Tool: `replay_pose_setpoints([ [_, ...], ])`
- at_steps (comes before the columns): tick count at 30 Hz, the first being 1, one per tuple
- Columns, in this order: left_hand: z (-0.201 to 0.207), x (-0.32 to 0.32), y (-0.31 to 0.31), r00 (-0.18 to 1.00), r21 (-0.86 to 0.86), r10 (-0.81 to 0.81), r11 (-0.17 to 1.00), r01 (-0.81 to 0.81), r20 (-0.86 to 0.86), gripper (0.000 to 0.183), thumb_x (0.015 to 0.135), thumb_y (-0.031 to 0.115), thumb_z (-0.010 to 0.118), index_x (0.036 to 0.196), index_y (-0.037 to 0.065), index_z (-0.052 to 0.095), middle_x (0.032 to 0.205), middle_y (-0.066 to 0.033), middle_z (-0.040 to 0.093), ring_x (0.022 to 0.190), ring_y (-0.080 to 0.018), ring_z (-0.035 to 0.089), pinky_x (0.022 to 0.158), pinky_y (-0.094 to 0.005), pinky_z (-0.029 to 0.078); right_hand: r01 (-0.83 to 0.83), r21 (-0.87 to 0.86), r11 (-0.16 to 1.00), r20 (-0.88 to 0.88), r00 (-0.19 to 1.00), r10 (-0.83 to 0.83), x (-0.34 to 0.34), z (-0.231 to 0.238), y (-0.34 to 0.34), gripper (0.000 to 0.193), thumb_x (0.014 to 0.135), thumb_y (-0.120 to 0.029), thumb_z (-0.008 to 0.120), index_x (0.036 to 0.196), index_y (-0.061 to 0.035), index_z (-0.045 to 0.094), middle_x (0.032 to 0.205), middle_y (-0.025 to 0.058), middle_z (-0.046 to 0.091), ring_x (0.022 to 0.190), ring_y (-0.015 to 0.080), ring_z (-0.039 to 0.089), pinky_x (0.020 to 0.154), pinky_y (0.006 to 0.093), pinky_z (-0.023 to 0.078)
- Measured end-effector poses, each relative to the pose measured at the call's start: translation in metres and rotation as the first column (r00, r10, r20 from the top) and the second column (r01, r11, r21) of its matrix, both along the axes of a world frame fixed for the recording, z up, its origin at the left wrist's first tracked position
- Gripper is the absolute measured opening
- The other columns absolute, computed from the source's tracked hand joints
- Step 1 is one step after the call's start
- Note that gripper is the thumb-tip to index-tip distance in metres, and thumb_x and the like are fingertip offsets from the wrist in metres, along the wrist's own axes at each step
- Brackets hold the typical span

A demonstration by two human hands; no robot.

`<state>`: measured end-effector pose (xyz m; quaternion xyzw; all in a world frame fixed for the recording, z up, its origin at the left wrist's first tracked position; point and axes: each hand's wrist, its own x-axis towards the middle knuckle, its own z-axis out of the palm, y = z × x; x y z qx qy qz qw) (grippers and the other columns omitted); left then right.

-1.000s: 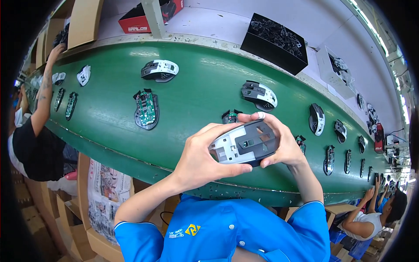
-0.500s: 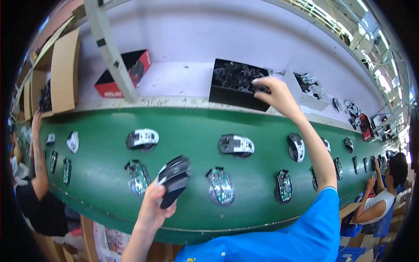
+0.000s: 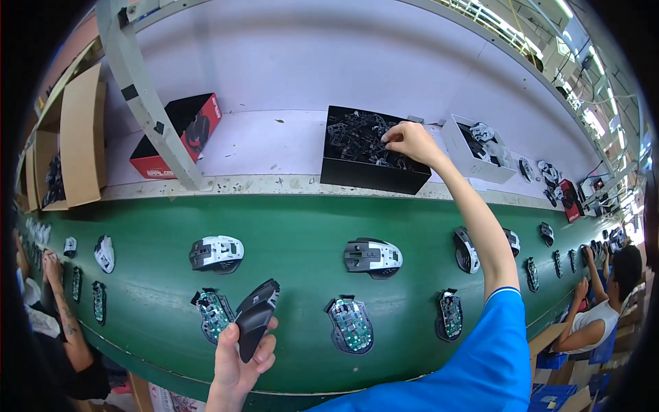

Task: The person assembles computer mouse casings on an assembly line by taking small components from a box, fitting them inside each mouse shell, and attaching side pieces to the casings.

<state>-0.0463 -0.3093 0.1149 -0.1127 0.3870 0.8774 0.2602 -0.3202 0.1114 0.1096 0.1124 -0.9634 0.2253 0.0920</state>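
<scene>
My left hand [image 3: 235,362] grips a black computer mouse shell [image 3: 257,320] on its sides, tilted up above the green bench. Just behind it lies a mouse base with a green circuit board [image 3: 213,314]. My right hand [image 3: 417,145] reaches into a black box [image 3: 374,176] on the shelf, thumb and fingertips pinched together. The box holds many small black plastic parts [image 3: 357,135]. Whatever sits between those fingertips is too small to make out. Another mouse base with a circuit board [image 3: 351,325] rests on the bench between my arms.
Grey-and-white mouse shells [image 3: 373,257] form a row along the green bench [image 3: 295,226]. On the shelf stand a red-and-black box [image 3: 152,168], a white box with parts [image 3: 484,165] and a cardboard box [image 3: 82,137]. Co-workers sit at left [image 3: 72,336] and right [image 3: 597,323].
My right hand has come down into the black box and its fingers have closed. The shell in my left hand has turned a little. The whole view has shifted slightly.
</scene>
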Motion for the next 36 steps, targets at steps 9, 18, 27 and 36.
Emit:
replay_pose_setpoints([
  [9, 0.000, -0.007, 0.001, 0.999, 0.016, -0.045, 0.999, 0.044, 0.011, 0.060, 0.084, 0.051, 0.056, 0.118, 0.001, 0.051, 0.104, -0.0085, 0.057, 0.061, -0.0109, 0.045, 0.044, -0.0235, 0.033, -0.104, 0.503, 0.858, -0.178, 0.959, 0.221, 0.003, -0.004, -0.029, 0.025, 0.066, -0.007, 0.066, 0.091, -0.0102, 0.065, 0.093, 0.0042, 0.061, 0.093, 0.0246, 0.060, 0.073, 0.0368, 0.054],
  [18, 0.006, 0.002, -0.002, 0.994, 0.152, 0.074, 0.985, -0.086, 0.081, 0.062, 0.090, 0.051, 0.043, 0.128, 0.002, 0.044, 0.111, -0.0172, 0.056, 0.082, -0.0219, 0.058, 0.052, -0.0332, 0.051, 0.049, -0.763, 0.645, 0.214, 0.960, 0.181, 0.078, 0.052, -0.055, 0.052, 0.080, -0.015, 0.064, 0.127, -0.0066, 0.045, 0.091, 0.0084, 0.057, 0.086, 0.0164, 0.061, 0.050, 0.0253, 0.056],
  [27, 0.013, 0.016, 0.036, 0.938, -0.017, -0.346, 0.938, 0.345, -0.032, 0.068, 0.087, 0.056, 0.042, 0.132, 0.005, 0.041, 0.118, -0.0174, 0.056, 0.097, -0.0318, 0.063, 0.070, -0.0417, 0.057, -0.469, -0.474, 0.745, 0.125, 0.802, 0.584, 0.242, 0.081, -0.140, 0.019, 0.076, -0.009, 0.073, 0.094, -0.0041, 0.070, 0.086, 0.0102, 0.069, 0.071, 0.0167, 0.067, 0.060, 0.0244, 0.053],
  [36, 0.022, 0.045, 0.055, 0.887, -0.188, -0.461, 0.870, 0.456, 0.021, 0.054, 0.090, 0.051, 0.042, 0.116, 0.005, 0.051, 0.102, -0.0065, 0.060, 0.089, -0.0138, 0.059, 0.073, -0.0270, 0.045, -0.723, -0.143, 0.676, -0.090, 0.689, 0.719, 0.291, 0.067, -0.150, 0.022, 0.065, -0.016, 0.075, 0.087, -0.0162, 0.069, 0.087, -0.0040, 0.055, 0.071, 0.0169, 0.046, 0.048, 0.0274, 0.038],
])
